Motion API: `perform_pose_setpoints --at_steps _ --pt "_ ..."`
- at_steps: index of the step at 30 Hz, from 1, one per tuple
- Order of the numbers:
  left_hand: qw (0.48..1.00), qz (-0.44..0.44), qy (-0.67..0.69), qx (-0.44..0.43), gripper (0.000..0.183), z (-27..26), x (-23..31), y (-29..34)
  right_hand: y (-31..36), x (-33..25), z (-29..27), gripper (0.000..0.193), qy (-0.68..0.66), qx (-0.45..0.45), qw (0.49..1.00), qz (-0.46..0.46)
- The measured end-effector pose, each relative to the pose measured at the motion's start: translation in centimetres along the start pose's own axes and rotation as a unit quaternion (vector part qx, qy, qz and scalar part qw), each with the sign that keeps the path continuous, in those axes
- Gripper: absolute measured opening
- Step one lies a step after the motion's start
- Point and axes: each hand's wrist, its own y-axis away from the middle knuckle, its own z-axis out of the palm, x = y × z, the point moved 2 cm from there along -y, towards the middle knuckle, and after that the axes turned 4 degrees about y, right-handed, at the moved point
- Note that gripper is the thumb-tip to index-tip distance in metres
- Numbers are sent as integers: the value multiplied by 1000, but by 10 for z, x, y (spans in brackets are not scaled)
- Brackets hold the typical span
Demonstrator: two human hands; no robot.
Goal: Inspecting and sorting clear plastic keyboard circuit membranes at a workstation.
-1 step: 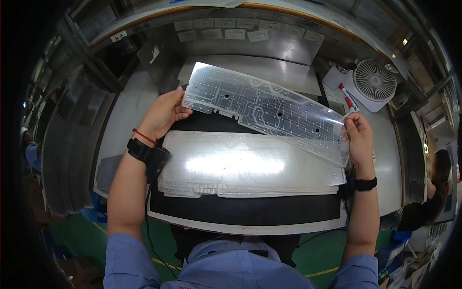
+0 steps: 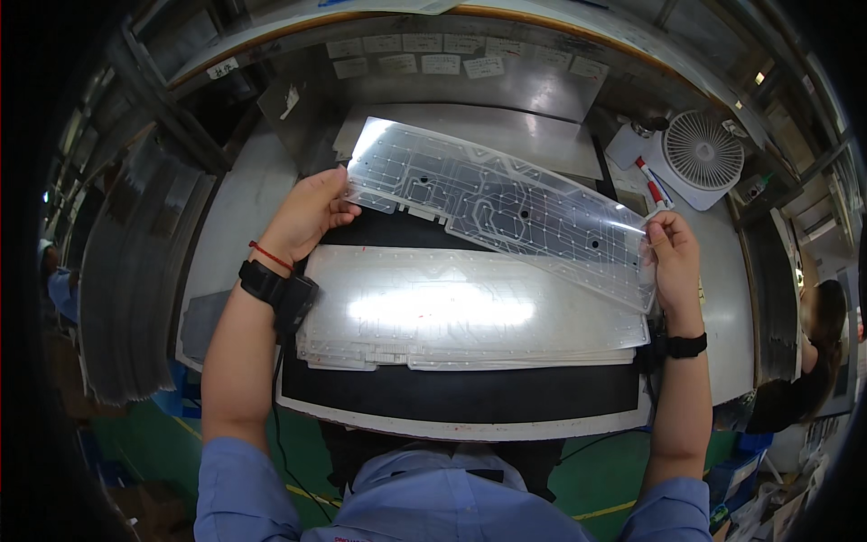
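Note:
A clear printed circuit film (image 2: 506, 203) with fine traces and several dots is held up at a slant, its left end farther away and higher in the picture. My left hand (image 2: 316, 206) pinches its left edge between thumb and fingers. At the lower right end, my right hand (image 2: 672, 257) grips the edge, thumb on top. Below the film lies a stack of similar translucent circuit sheets (image 2: 470, 334) on a black mat (image 2: 470, 396), with glare across its top. The raised film overlaps the stack's far right part.
A white fan (image 2: 704, 152) stands at the back right, beside a red marker (image 2: 652, 185). Tall stacks of sheets rise on the left (image 2: 135, 271) and right (image 2: 770, 289). A metal panel (image 2: 433, 86) with paper labels closes the back. Another person (image 2: 799, 361) is partly visible at the far right.

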Motion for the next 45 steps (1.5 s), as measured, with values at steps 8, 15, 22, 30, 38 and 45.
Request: perform_pose_setpoints --at_steps 8,15,22,30,38,45 --pt "997 17 -68 -21 19 6 -2 0 1 -3 3 6 -6 -7 1000 0" --pt "999 17 32 7 23 13 8 4 0 0 0 6 -7 0 1000 1" --pt "1000 24 -2 -12 20 2 0 -2 -1 0 1 6 -5 -13 1000 12" --pt "999 42 28 12 15 -8 -6 -6 1 -4 2 26 -55 13 998 24" --pt "988 75 123 63 40 -12 -1 -8 1 -4 2 33 87 -31 993 79" --pt "991 47 108 63 27 -20 -1 -7 12 -19 12 26 279 -217 934 53"
